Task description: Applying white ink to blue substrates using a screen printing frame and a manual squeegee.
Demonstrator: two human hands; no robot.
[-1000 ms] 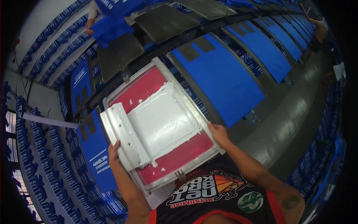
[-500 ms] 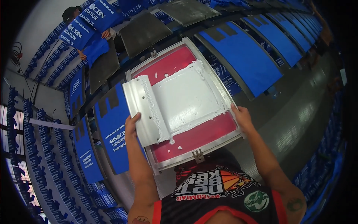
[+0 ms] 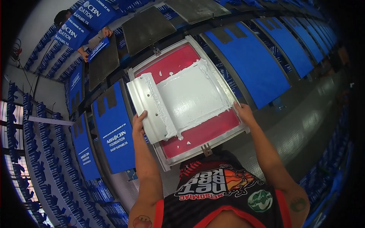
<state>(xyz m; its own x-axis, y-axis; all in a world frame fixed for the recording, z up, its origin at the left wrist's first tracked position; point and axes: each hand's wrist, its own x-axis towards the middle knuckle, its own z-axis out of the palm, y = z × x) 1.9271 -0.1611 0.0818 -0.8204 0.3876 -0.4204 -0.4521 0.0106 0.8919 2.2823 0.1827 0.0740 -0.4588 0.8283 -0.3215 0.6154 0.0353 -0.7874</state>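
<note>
A screen-printing frame [image 3: 208, 151] with pink-red mesh lies in front of my body, over the row of boards. White ink [image 3: 192, 97] coats the middle of its mesh in a broad rectangle. Along the frame's left side lies a wide metal squeegee [image 3: 142, 102], its inner edge caked with white ink. My left hand [image 3: 138, 122] is closed on the squeegee's outer edge, thumb on top; its other fingers are partly hidden, and whether they also touch the frame cannot be seen. On the right rim, my right hand [image 3: 243, 113] grips the frame, with its fingers out of sight underneath.
Blue printed bags [image 3: 114, 131] lie flat on tilted boards left of the frame. A blue piece [image 3: 247, 62] covers a board to the right. At upper left, another person's hands [image 3: 106, 32] hold a blue bag at a dark board. Blue bags hang in rows [image 3: 57, 152] at left.
My hands keep their hold; frame and squeegee sit slightly higher in view, along with some camera shift. The other person's blue bag, loosely bunched before, is now flatter against the dark board.
</note>
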